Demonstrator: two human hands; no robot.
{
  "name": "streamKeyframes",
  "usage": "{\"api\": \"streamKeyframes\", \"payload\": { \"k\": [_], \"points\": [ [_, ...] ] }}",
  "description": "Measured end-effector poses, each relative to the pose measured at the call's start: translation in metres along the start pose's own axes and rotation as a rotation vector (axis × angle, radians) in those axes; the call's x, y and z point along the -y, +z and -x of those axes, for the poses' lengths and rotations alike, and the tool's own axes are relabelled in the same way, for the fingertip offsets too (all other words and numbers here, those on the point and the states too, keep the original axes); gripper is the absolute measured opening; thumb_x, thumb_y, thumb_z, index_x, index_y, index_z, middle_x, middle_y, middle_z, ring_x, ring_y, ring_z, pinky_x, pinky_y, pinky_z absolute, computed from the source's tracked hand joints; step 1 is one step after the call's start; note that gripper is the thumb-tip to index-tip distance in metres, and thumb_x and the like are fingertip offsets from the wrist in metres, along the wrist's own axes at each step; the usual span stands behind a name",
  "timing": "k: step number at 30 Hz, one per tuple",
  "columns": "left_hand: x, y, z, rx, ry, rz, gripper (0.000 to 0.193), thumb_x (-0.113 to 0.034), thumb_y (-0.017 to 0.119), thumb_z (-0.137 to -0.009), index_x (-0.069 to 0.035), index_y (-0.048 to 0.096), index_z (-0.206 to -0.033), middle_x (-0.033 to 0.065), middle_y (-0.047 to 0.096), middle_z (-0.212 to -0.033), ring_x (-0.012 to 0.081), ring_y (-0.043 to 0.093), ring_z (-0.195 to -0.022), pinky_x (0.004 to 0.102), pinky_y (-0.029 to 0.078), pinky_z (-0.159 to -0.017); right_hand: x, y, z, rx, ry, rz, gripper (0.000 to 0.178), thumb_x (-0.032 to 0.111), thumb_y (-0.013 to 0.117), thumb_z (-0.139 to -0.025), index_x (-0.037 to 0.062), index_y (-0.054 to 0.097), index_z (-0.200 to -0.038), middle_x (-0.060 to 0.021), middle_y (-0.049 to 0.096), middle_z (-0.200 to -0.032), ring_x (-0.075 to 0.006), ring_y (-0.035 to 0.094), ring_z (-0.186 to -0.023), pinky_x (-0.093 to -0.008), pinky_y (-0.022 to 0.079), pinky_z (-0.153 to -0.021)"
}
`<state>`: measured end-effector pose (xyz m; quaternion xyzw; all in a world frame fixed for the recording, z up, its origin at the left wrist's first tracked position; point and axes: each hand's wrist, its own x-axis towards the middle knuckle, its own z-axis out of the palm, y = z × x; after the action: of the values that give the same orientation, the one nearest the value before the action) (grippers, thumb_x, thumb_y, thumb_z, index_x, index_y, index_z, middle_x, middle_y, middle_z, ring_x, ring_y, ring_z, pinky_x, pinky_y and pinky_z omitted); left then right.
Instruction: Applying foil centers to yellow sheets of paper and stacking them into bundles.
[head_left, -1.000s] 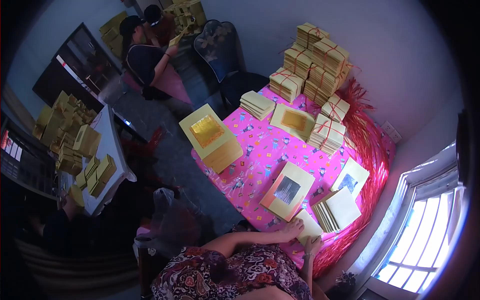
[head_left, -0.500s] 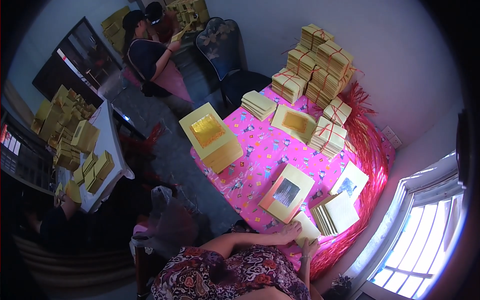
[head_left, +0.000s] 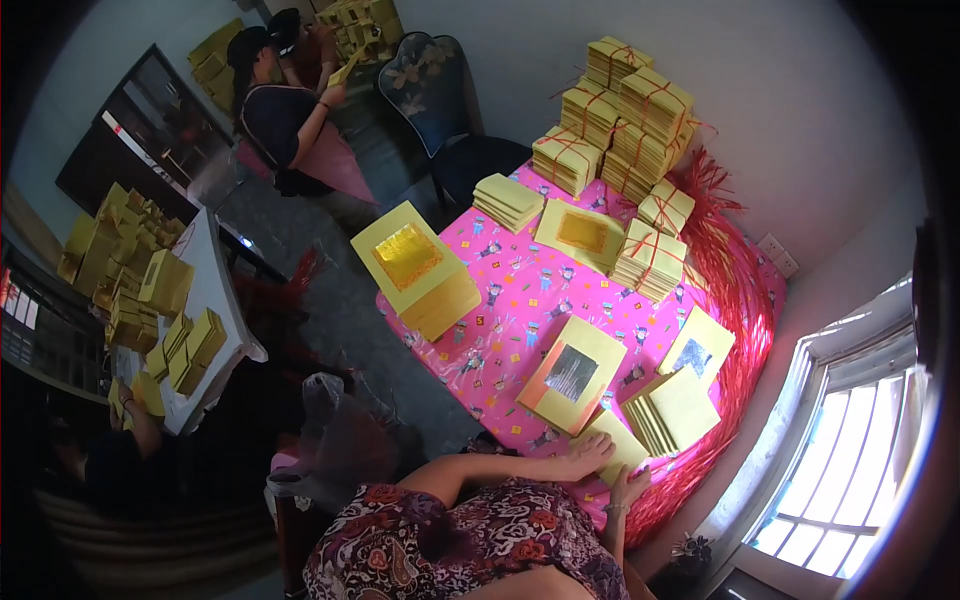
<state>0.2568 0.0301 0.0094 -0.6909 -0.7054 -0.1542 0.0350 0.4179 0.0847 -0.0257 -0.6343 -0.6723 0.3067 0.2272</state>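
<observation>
A folded yellow paper sheet (head_left: 618, 446) lies at the near right edge of the pink table, partly under my hands. My left hand (head_left: 590, 456) rests on its near left side, fingers lying over the paper. At its near right corner is my right hand (head_left: 628, 488), thumb and fingers apart, with a bracelet on the wrist. Just beyond lies a stack of yellow paper (head_left: 552, 400) with a silver square on top. Right of the sheet stands a leaning pile of folded yellow papers (head_left: 672, 412); behind that is another silver-squared sheet (head_left: 706, 338).
Bundles tied with red string (head_left: 640, 150) are piled at the table's far end. Red strands (head_left: 745, 330) run along its right side. A tall gold-squared paper stack (head_left: 428, 290) stands at the left edge. Two people (head_left: 300, 110) work beyond a chair (head_left: 428, 95); another person's hand (head_left: 130, 405) is left.
Both hands have shifted slightly; the right has spread at the sheet's corner and the left lies further over the paper. The sheet shows more of its surface. The whole view has tilted a little.
</observation>
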Motion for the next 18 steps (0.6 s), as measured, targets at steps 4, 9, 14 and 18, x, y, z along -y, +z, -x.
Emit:
{"api": "streamKeyframes", "payload": {
  "k": [4,9,14,18],
  "points": [
    [-0.004,0.005,-0.007,0.167,0.029,0.073,0.019,-0.019,0.050,-0.077,-0.009,0.054,-0.093,0.0065,0.053,-0.092,0.0212,0.053,-0.088,0.0331,0.046,-0.073,-0.002,-0.012,0.004,0.019,-0.038,0.047,0.063,0.026,0.057,-0.086,-0.0107,0.032,-0.130,-0.0309,0.036,-0.129,-0.0424,0.033,-0.121,-0.0474,0.025,-0.104],
    [0.017,-0.005,-0.012,-0.051,0.060,0.078,0.020,-0.017,0.050,-0.077,-0.008,0.051,-0.095,0.0094,0.049,-0.093,0.0240,0.050,-0.091,0.0340,0.044,-0.075,0.047,-0.012,-0.009,-0.101,-0.255,0.105,0.051,0.018,0.057,-0.083,-0.0076,0.041,-0.124,-0.0262,0.046,-0.112,-0.0400,0.042,-0.106,-0.0480,0.031,-0.094],
    [0.026,-0.016,-0.007,0.220,0.026,0.308,0.066,-0.011,0.070,-0.063,-0.003,0.043,-0.123,0.0173,0.043,-0.125,0.0346,0.043,-0.113,0.0413,0.041,-0.091,0.097,-0.028,-0.007,-0.189,-0.319,0.098,0.039,0.004,0.057,-0.080,-0.0055,0.045,-0.116,-0.0217,0.047,-0.103,-0.0345,0.047,-0.096,-0.0410,0.041,-0.083],
    [0.037,-0.043,-0.008,0.228,-0.040,0.442,0.059,-0.014,0.074,-0.060,-0.003,0.048,-0.112,0.0157,0.046,-0.114,0.0335,0.045,-0.105,0.0420,0.042,-0.088,0.132,-0.020,-0.012,0.041,-0.540,-0.071,0.022,-0.002,0.057,-0.078,0.0006,0.056,-0.100,-0.0153,0.054,-0.088,-0.0313,0.054,-0.084,-0.0392,0.046,-0.072]
  ]
}}
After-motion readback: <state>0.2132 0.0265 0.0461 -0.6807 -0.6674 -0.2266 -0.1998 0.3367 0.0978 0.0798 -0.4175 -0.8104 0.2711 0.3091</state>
